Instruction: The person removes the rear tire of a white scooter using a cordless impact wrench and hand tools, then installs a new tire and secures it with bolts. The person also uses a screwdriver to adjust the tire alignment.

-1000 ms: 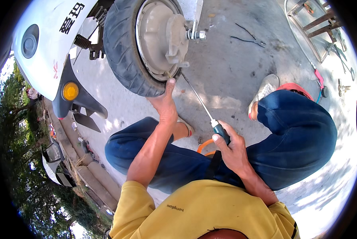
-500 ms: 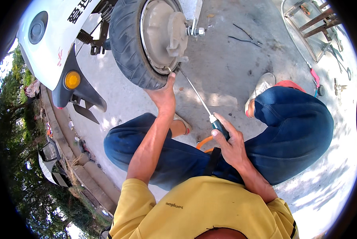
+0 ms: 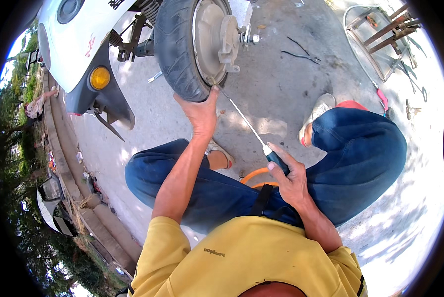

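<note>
My left hand (image 3: 200, 113) is wrapped round the lower edge of a black scooter tire (image 3: 178, 59), its thumb pressed up by the rim. Inside the tire sits a dusty grey wheel hub (image 3: 209, 42), with an axle and nut (image 3: 254, 38) sticking out to its right. My right hand (image 3: 294, 182) is closed round the dark green handle of a long screwdriver (image 3: 246, 121). The shaft slants up and left, and its tip meets the tire and rim edge beside my left thumb. Whether the tip sits under the tire's bead I cannot tell.
The white scooter body (image 3: 86, 37) with an orange reflector (image 3: 99, 78) stands at upper left. Pliers (image 3: 301, 55) lie on the concrete beyond the wheel. A metal frame (image 3: 380, 44) and a pink-handled hose tool (image 3: 383, 98) are at right. An orange hose (image 3: 255, 174) lies between my legs.
The wheel and scooter now appear further right and slightly turned in the picture, while my legs have shifted a little left. Both hands keep their holds, the screwdriver tip still at the rim.
</note>
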Demonstrator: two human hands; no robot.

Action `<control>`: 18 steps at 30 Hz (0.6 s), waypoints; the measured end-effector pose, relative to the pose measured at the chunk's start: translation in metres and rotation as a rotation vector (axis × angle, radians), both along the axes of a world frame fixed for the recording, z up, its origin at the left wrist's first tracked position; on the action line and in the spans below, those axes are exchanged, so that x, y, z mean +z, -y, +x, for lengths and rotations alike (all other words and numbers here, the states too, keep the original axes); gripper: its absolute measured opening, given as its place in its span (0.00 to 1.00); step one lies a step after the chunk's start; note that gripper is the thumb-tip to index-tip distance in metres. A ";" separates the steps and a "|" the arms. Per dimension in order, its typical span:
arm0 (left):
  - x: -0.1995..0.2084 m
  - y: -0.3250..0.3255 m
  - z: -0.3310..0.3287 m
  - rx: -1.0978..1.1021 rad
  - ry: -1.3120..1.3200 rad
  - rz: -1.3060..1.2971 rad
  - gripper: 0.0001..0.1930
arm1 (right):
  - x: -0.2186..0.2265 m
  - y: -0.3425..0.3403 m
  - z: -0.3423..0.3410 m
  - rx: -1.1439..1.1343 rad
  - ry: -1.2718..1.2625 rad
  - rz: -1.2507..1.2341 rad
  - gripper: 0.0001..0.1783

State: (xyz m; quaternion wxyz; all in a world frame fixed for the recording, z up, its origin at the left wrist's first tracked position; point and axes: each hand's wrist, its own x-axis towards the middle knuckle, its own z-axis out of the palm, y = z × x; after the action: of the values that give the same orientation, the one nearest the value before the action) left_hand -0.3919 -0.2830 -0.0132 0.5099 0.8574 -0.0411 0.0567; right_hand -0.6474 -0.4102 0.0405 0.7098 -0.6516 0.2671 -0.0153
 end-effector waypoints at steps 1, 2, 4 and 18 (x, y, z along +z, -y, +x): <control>0.007 -0.001 0.003 -0.005 0.019 0.005 0.51 | 0.002 0.000 0.001 0.000 0.009 -0.010 0.25; 0.015 -0.001 0.006 -0.009 0.039 0.009 0.51 | 0.005 0.001 0.001 0.000 0.018 -0.021 0.25; 0.030 0.000 0.009 -0.064 0.095 0.014 0.52 | 0.011 0.002 0.002 -0.009 0.039 -0.046 0.25; 0.065 0.002 0.022 -0.270 0.553 0.298 0.59 | 0.035 0.010 0.005 -0.002 0.136 -0.228 0.25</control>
State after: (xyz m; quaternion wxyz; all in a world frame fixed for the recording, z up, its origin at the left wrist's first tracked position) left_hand -0.3700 -0.2852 0.0515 0.3517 0.8613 -0.2990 0.2123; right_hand -0.6424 -0.4206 0.0751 0.6477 -0.7252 0.2154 -0.0904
